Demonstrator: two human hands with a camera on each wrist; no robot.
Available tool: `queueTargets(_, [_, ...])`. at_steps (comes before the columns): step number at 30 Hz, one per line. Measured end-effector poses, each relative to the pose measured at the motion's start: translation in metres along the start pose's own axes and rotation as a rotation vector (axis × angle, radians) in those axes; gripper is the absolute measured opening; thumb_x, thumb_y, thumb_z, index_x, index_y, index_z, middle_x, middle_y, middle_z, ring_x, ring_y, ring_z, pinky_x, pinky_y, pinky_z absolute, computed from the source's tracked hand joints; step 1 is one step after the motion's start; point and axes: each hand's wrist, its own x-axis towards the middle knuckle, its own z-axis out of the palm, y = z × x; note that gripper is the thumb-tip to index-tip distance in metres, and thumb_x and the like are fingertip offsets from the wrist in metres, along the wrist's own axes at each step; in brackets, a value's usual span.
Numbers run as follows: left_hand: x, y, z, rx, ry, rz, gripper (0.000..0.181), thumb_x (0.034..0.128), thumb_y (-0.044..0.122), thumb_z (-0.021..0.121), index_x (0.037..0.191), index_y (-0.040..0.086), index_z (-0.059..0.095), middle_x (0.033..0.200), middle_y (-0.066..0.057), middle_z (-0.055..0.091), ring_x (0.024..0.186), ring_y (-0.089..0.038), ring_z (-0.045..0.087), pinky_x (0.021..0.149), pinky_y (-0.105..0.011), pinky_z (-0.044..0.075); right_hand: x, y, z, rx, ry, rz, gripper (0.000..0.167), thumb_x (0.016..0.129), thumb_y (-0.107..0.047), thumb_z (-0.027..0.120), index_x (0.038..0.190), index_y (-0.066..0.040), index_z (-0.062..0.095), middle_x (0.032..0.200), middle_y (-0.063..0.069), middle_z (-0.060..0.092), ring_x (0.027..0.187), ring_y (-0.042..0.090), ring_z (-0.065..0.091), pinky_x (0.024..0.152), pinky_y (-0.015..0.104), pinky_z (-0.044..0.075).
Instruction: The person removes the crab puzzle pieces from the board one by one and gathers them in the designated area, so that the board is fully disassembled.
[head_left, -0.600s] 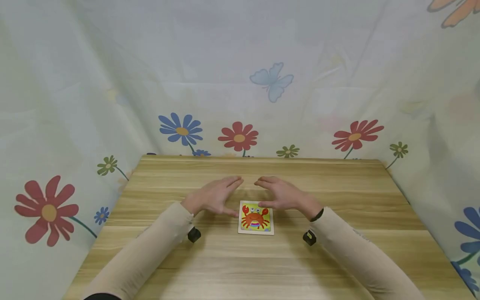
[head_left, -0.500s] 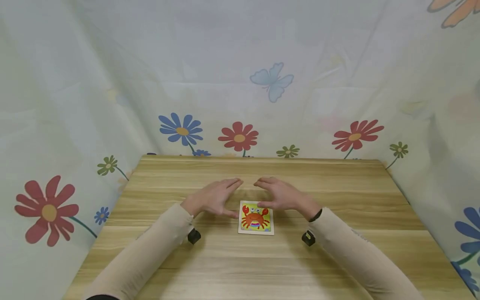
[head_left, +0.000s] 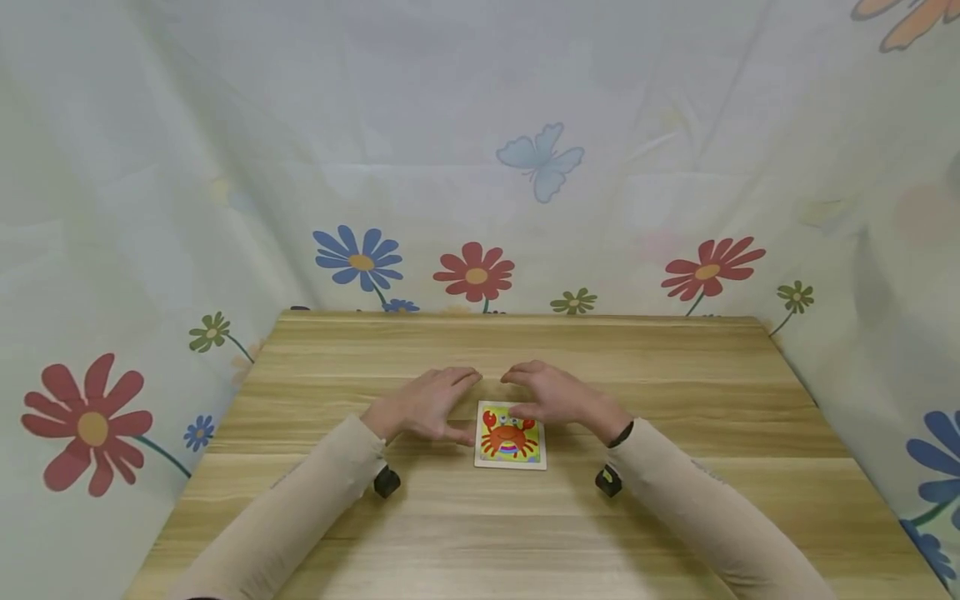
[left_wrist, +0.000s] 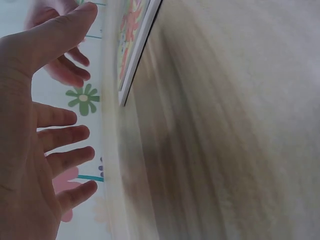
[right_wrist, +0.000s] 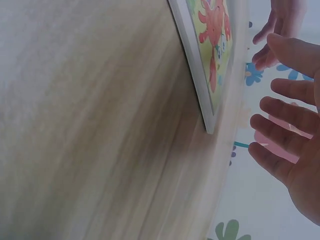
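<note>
A square crab puzzle board (head_left: 511, 450), with a pale rim and a red crab on yellow, lies flat on the wooden table. My left hand (head_left: 429, 407) hovers at its left side, thumb and fingers spread apart and holding nothing. On the other side, my right hand (head_left: 562, 395) is held above the board's upper right corner, its thumb covering a little of the picture in the head view. Both wrist views show bare palms with loosely extended fingers, and space between each hand and the board (right_wrist: 215, 55). The fingertips of the two hands face each other without touching.
The wood-grain table (head_left: 510, 533) reaches back to a pale curtain (head_left: 420, 183) printed with flowers and a butterfly. More of this cloth hangs along the left and right sides. A small black device (head_left: 387, 482) sits under each wrist.
Both hands have come slightly nearer to me and a little lower in the head view. The crab board stays in place on the table.
</note>
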Motion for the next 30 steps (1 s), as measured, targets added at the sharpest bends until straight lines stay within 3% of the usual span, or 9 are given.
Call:
queueTargets(23, [-0.002,0.002,0.019,0.000,-0.048,0.011,0.109,0.0750,0.079,0.058,0.152,0.005,0.032,0.156,-0.011,0.033,0.143,-0.026,0.032,0.117,-0.043,0.028,0.011,-0.006,0.020,-0.012,-0.044,-0.020,0.045,0.091,-0.030,0.069,0.128,-0.005,0.062,0.133,0.012,0.059,0.124,0.028,0.053,0.106,0.042,0.043])
queueTargets(30, [-0.004,0.002,0.022,-0.009,-0.034,0.022,0.108,0.0754,0.077,0.058,0.150,0.004,0.034,0.154,-0.011,0.035,0.142,-0.025,0.033,0.117,-0.041,0.028,0.014,-0.008,0.023,0.004,-0.046,-0.040,0.043,0.092,-0.027,0.067,0.127,-0.003,0.063,0.130,0.013,0.060,0.122,0.027,0.054,0.105,0.041,0.044])
